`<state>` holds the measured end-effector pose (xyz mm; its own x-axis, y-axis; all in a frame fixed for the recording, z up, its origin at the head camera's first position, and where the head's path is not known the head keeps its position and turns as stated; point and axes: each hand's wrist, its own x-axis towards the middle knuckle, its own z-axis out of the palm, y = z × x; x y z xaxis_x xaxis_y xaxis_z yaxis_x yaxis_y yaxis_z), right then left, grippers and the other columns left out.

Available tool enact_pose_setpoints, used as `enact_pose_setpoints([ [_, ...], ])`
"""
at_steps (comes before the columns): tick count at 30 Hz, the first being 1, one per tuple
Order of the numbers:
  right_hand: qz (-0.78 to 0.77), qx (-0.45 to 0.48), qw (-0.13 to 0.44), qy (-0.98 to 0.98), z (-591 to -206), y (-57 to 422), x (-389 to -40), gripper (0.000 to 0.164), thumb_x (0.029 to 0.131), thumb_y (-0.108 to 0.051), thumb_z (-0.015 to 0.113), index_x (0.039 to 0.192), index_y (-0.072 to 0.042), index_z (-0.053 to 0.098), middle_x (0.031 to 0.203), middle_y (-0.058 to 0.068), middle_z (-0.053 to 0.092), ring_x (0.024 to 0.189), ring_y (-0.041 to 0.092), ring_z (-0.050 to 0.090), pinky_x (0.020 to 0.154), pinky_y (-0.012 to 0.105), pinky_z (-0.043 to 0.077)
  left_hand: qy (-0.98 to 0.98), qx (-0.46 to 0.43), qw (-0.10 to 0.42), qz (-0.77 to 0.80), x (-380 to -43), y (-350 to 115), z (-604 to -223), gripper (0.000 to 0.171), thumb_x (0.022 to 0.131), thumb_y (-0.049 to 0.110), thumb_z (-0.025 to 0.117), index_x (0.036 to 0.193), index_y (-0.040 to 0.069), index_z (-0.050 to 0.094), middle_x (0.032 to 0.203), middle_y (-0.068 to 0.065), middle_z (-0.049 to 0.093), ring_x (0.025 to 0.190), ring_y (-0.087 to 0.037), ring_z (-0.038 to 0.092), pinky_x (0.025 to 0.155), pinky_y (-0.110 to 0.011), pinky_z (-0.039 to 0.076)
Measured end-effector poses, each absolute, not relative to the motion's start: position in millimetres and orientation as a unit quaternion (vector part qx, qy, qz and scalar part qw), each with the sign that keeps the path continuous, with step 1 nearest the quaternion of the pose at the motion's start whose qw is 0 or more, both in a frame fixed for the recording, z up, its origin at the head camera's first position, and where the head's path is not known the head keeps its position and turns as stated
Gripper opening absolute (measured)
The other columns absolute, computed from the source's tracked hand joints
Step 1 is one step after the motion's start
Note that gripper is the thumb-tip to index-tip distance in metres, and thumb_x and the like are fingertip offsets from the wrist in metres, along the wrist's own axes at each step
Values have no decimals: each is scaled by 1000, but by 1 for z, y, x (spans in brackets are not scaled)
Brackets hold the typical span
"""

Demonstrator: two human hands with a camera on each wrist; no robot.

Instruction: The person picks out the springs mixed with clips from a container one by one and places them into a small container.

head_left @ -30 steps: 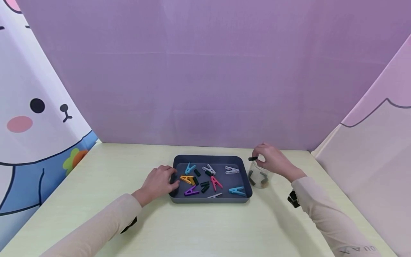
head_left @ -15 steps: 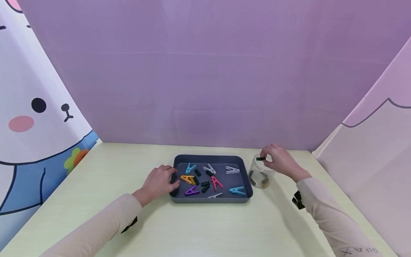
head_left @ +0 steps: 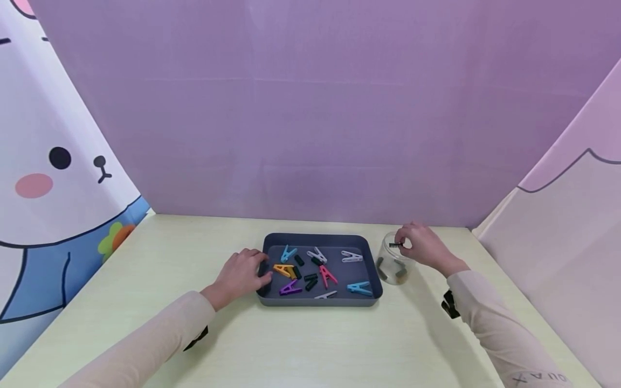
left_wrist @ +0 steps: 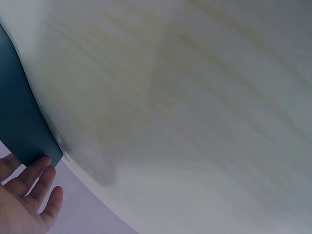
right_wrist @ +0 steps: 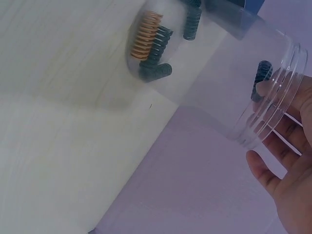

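Note:
In the head view my right hand (head_left: 423,247) is at the mouth of a clear jar (head_left: 388,272), pinching a small dark coil spring (head_left: 395,245). The right wrist view shows this spring (right_wrist: 262,75) inside the jar's neck, finger and thumb around it. Lower in the jar lie an orange spring (right_wrist: 146,36) and several dark springs (right_wrist: 192,24). My left hand (head_left: 241,275) holds the left rim of a dark grey tray (head_left: 317,303), fingertips over its edge. Colored clothespins, such as a pink one (head_left: 327,275), and several dark springs (head_left: 311,284) lie in the tray.
Tray and jar stand side by side on a pale wooden table (head_left: 310,345). A purple cloth backdrop (head_left: 320,118) rises behind the table. A cartoon-printed cloth (head_left: 73,215) hangs at the left, and a pale cloth (head_left: 572,237) slopes along the right side.
My right hand has moved right with the dark spring, from the jar's left side to over its mouth, then slightly down into it. The left hand stays on the tray.

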<state>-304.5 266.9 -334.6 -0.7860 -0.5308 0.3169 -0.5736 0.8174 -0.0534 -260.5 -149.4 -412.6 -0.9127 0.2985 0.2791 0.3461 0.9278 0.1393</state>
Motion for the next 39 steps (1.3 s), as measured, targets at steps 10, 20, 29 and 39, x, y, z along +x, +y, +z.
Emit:
enact_pose_setpoints([
  [10, 69, 293, 132, -945, -337, 265, -307, 11, 70, -3, 71, 77, -10, 67, 79, 2, 63, 79, 24, 54, 69, 38, 45, -974, -163, 124, -97, -259, -149, -409, 45, 78, 41, 65, 107, 8, 65, 110, -11, 63, 100, -27, 58, 83, -43, 48],
  [20, 76, 293, 133, -944, -339, 266, -307, 12, 71, -2, 71, 79, -9, 66, 77, 0, 62, 77, 21, 52, 69, 38, 45, -975, -164, 115, -94, -260, -148, -409, 46, 78, 43, 64, 109, 8, 64, 111, -12, 63, 102, -27, 57, 84, -44, 48],
  [29, 82, 295, 139, -942, -340, 267, -307, 12, 71, -1, 70, 81, -7, 68, 82, 2, 65, 80, 23, 54, 71, 39, 46, -974, -169, 122, -91, -261, -149, -411, 46, 78, 42, 64, 108, 8, 64, 111, -11, 63, 100, -27, 58, 83, -43, 48],
  [39, 81, 289, 139, -944, -339, 266, -307, 12, 72, -1, 70, 83, -6, 67, 82, 3, 64, 82, 25, 55, 72, 42, 46, -972, -173, 126, -94, -262, -150, -411, 45, 78, 42, 64, 108, 8, 65, 110, -12, 63, 99, -27, 58, 83, -45, 48],
])
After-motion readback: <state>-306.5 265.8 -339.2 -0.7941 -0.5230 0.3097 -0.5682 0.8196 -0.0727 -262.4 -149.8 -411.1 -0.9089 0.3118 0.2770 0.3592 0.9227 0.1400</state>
